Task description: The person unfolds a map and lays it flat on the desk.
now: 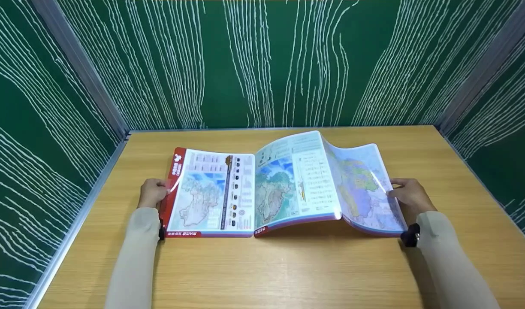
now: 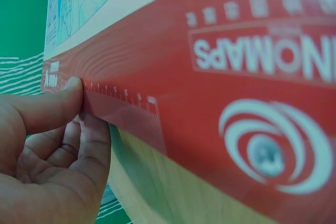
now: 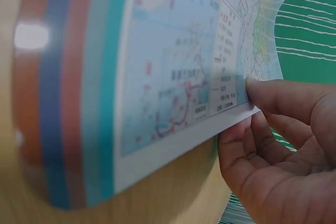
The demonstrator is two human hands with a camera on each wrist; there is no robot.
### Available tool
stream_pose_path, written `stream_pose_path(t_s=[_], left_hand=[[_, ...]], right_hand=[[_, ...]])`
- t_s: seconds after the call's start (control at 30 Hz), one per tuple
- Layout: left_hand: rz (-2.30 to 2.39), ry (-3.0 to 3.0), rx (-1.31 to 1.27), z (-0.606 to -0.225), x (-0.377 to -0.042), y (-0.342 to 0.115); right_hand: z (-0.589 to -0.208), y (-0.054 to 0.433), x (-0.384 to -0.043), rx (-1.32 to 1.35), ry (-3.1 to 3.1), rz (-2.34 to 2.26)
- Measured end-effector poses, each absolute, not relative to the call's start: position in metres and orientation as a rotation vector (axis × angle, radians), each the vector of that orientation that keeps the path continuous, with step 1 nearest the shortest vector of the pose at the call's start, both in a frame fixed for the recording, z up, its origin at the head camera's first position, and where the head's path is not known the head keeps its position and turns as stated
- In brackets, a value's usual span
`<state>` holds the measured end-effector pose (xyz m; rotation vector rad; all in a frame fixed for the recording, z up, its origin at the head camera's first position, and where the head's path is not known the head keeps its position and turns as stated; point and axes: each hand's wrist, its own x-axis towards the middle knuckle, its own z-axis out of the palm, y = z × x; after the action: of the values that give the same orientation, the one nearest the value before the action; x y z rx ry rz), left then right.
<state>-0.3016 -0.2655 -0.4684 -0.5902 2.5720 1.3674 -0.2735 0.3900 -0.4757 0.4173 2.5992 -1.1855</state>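
Note:
A glossy fold-out map (image 1: 239,189) lies spread across the table, its left panels low and its middle fold raised in a ridge. Along its left side runs a red border (image 2: 157,61) with white lettering and a ring-shaped logo. My left hand (image 1: 153,193) pinches that red edge between thumb and fingers, as the left wrist view confirms. At the opposite end, my right hand (image 1: 411,195) pinches the outer edge of the right map panel (image 3: 178,77). Coloured stripes show at that panel's near corner. The underside of the ridge is hidden.
The wooden table (image 1: 262,270) extends around the map on all sides. Green walls (image 1: 279,64) with wavy white lines stand behind and at both sides, joined by grey metal posts (image 1: 80,64). Each wrist wears a dark device.

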Motion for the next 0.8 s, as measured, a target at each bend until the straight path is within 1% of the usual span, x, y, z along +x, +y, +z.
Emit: stream_pose_path(t_s=[0.1, 0.23, 0.57, 0.8], left_hand=[[1.361, 2.578, -0.602, -0.4692, -0.3017, -0.2669], [1.413, 2.500, -0.642, -0.4691, -0.3014, -0.2678], [1.419, 2.494, -0.635, -0.4709, -0.2997, -0.2723], [1.406, 2.489, -0.658, -0.4713, -0.2999, -0.2744]], right_hand=[[-0.4759, 0.3918, -0.2723, 0.371, 2.647, -1.148], [-0.4758, 0.3928, -0.2721, 0.420, 2.616, -1.165], [-0.4774, 0.3971, -0.2719, 0.561, 2.501, -1.249], [-0.4782, 0.3994, -0.2699, 0.565, 2.506, -1.229]])
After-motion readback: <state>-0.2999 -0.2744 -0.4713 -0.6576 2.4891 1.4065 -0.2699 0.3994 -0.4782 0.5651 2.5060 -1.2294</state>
